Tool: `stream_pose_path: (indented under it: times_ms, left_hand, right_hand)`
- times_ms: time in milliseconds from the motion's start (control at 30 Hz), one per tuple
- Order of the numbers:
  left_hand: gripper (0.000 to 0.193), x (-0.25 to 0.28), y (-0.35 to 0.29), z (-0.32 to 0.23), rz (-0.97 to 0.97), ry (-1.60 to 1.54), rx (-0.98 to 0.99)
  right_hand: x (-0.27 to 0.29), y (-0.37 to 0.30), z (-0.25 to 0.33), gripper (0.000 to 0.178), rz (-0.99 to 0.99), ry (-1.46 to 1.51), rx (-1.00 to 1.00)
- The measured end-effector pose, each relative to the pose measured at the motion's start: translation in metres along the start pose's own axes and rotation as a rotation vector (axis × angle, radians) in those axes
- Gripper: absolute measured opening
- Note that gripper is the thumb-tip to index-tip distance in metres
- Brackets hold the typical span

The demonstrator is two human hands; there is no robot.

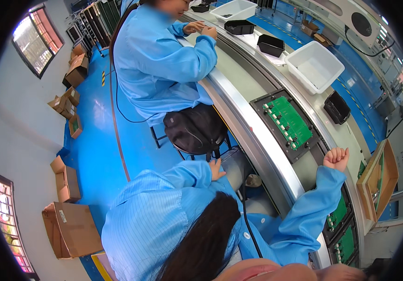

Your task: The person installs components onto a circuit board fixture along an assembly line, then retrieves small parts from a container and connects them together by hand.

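Blue-clad, seemingly between steps, rests bare left hand (217, 170) spread, holds bare right hand (336, 159) curled, short of leftward green rectangular circuit board (288, 122), likely needing uncurling next.

Before us runs a long, curving, pale surface (239, 72) with a silver metal edge (263, 143). On it we see a black tray (274, 129) bearing a green circuit board (288, 121), and more black trays (344, 228) nearer us, partly hidden. Along its far strip (346, 142) stand white bins (303, 78) and black bins (270, 48).
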State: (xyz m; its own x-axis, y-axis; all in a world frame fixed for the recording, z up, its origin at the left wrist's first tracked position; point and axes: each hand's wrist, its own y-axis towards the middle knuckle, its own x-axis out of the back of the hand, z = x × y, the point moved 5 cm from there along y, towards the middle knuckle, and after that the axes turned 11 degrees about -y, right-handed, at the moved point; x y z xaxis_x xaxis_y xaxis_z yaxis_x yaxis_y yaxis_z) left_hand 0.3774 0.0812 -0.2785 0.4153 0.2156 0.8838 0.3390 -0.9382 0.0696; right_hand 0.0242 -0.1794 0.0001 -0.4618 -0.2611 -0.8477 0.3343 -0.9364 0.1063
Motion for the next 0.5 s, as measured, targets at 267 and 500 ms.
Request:
stream_pose_path:
  times_ms: [267,500]
  left_hand:
    - [0.068,0.057,0.011,-0.075,0.411,-0.165,0.103]
    - [0.068,0.042,0.012,-0.100,0.653,-0.109,-0.042]
  right_hand:
    - [-0.004,0.001,-0.007,0.037,0.009,0.038,-0.023]
    - [-0.014,-0.006,-0.007,0.035,0.045,0.108,-0.013]
